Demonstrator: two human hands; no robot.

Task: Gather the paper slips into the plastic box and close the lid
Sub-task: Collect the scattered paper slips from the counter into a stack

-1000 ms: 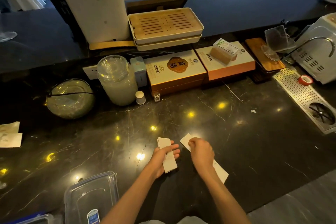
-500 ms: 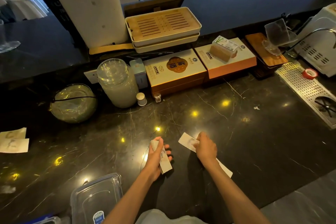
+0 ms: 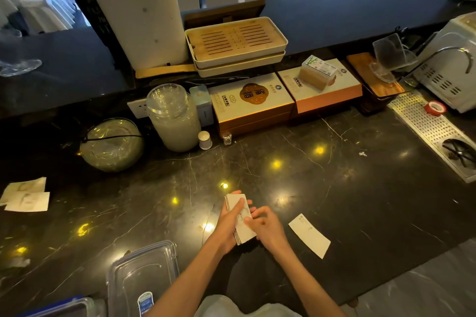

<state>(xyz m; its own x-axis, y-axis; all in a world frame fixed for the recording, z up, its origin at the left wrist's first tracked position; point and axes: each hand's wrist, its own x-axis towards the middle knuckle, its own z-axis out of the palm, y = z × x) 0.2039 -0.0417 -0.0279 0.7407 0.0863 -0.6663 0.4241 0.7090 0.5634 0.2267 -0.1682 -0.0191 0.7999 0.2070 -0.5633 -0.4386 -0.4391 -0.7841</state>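
My left hand grips a stack of white paper slips above the dark marble counter. My right hand rests its fingers on the top slip of that stack. One loose slip lies flat on the counter just right of my right hand. Two more slips lie at the far left edge. A clear plastic lid lies near the front left, and a corner of the plastic box shows at the bottom left.
At the back stand a glass jar, a round glass bowl, two gift boxes and stacked tea trays. A perforated metal drain tray with red tape sits at right. The counter's front edge runs lower right.
My right hand lifted one slip off the counter and brought it left onto the stack in my left hand. One slip stays on the counter. The camera tilted slightly.
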